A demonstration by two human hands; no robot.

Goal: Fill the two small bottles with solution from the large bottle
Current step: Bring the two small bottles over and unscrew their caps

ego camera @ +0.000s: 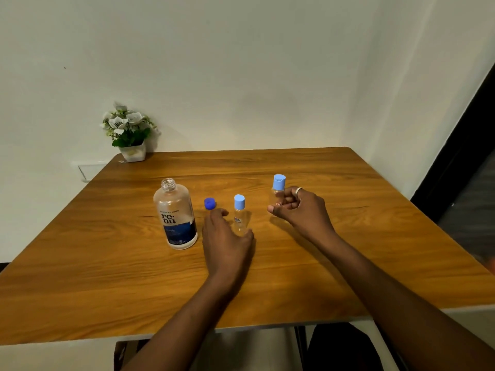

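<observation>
The right hand has its grip curled round the far small bottle, still capped. The left hand lies loose just beside the near small bottle on the table, holding nothing. The uncapped large bottle stands left. Light, slick plastic, I'd guess: take the body.
</observation>
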